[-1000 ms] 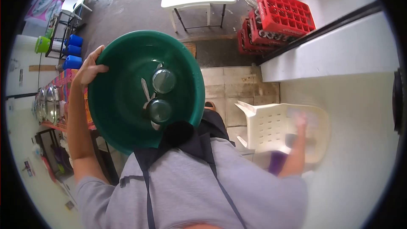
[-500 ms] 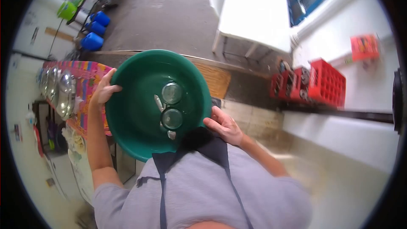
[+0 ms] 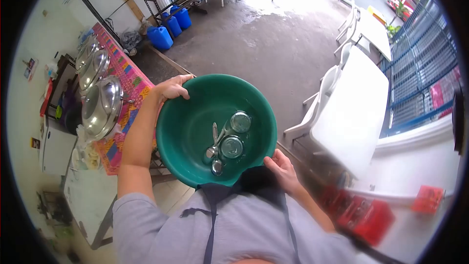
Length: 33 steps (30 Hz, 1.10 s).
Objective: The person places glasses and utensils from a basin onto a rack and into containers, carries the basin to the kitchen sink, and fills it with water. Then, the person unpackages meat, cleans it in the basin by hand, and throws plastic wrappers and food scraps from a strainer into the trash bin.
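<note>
A large round green basin [image 3: 195, 127] is held in front of my body, close to the apron. My left hand [image 3: 173, 89] grips its upper left rim, thumb over the inside edge. At the lower right rim, my right hand [image 3: 283, 168] is closed on the basin with the thumb on top. Two clear glasses, one [image 3: 240, 121] above the other [image 3: 231, 146], lie in the basin. Beside them are metal spoons [image 3: 216, 167], partly overlapping.
On the left, metal chafing dishes [image 3: 102, 107] stand on a table with a colourful cloth [image 3: 128, 76]. Blue jugs [image 3: 159, 37] stand beyond. White tables [image 3: 356, 112] and chairs [image 3: 320, 95] are at right, with red crates [image 3: 364, 217] near the wall.
My right hand has come from beside the cream chair to the basin's rim. The view has swung left, bringing the blue jugs and chafing dishes nearer the middle. My left hand still holds the basin.
</note>
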{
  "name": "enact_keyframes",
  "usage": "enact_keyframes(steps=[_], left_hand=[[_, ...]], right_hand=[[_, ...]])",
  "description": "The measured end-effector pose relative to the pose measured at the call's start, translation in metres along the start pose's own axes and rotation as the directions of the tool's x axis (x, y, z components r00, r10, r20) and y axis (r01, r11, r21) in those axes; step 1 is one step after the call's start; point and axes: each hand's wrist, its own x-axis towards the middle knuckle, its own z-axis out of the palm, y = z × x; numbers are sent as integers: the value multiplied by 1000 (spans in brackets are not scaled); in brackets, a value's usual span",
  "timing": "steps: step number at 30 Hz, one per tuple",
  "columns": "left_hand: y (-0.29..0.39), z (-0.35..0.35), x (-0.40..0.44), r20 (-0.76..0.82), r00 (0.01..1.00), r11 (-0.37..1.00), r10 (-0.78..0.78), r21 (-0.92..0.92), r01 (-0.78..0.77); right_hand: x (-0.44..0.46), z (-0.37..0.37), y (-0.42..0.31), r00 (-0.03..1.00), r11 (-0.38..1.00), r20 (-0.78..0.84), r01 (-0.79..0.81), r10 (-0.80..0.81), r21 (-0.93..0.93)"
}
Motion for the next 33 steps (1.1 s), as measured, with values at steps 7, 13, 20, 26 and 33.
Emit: enact_keyframes(steps=[7,13,20,26,33], left_hand=[[-51,-77,135,-130,991,994,38,-97,-51],[-30,-147,197,-162,987,993,-9,-116,-11],[-26,-248,291,-242,970,987,34,160,5],[13,-329,398,-207,957,957,201,250,-147],[29,-408,549,-95,994,996,49,-75,-56]], right_hand=[[197,-91,-20,981,961,188,102,-54,-257],[306,-114,-87,953,979,275,-73,124,-191],[437,-122,-124,945,927,325,103,21,-361],[547,-140,-168,928,955,367,58,56,-292],[734,-186,-259,853,371,389,507,-349,-778]])
